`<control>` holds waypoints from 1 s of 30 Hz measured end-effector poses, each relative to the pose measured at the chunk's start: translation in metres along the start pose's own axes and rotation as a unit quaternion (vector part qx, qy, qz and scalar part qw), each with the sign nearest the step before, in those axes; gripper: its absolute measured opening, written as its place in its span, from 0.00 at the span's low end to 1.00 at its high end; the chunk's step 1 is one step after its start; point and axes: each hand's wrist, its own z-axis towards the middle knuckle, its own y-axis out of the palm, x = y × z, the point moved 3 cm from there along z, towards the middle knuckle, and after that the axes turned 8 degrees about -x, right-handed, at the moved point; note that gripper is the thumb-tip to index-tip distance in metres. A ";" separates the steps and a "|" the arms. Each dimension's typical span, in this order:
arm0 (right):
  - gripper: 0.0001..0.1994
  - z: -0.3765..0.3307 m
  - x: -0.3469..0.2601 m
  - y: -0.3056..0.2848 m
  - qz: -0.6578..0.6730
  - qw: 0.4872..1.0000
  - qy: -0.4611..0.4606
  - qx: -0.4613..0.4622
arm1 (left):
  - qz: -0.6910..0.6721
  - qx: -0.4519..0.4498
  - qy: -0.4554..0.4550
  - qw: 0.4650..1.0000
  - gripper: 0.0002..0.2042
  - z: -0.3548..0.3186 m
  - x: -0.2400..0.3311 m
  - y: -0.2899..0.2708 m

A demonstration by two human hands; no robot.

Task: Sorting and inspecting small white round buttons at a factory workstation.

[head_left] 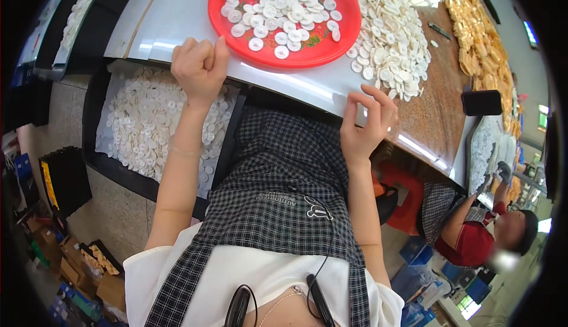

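Note:
A round red plate (349, 28) with a flower pattern stands on the table before me, strewn with white round buttons (270, 12). Just off its lower left rim, my left hand (201, 70) is closed in a fist; whatever its fingers hold, if anything, is hidden. My right hand (368, 123) hovers by the table's front edge, its fingers loosely bent and apart, with no button visible between them. Beyond it lies a large loose heap of white buttons (390, 49), touching the plate's right side.
Below my left forearm a black drawer-like bin (92, 114) holds many white buttons. The table's edge (284, 84) runs along my front. A dark phone-like slab (481, 103), a pen (439, 30) and yellowish packets (473, 25) lie rightward. A person in red (470, 241) works at far right.

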 end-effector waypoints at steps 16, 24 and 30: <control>0.06 0.086 -0.032 0.045 0.132 0.976 -0.060 -0.162 | -0.342 -0.100 -0.263 0.896 0.25 -0.062 0.069 -0.018; 0.07 0.082 -0.022 0.029 0.153 0.957 -0.031 -0.243 | -0.380 -0.123 -0.248 0.883 0.24 -0.035 0.063 -0.008; 0.11 0.112 -0.036 0.046 0.143 0.938 -0.112 -0.296 | -0.387 -0.120 -0.259 0.877 0.23 -0.034 0.066 -0.006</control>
